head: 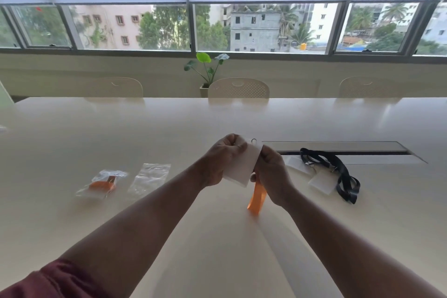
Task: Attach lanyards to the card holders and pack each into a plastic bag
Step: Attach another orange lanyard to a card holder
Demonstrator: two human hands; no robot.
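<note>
A glossy cream-white desk [96,213] fills the lower frame. At centre, a frosted white plastic card holder [242,164] with an orange ribbon lanyard [257,198] hanging under it. Right, a black strap lanyard [343,174]. Left, a clear plastic bag [150,178] and a clear bag with orange contents [100,185]. Maroon sleeve [53,280] lower left.

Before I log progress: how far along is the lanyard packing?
Done: one packed bag holding an orange lanyard. In hand: left hand and right hand hold a card holder, orange lanyard hanging below. Left: empty bag, black lanyards, two card holders.
</note>
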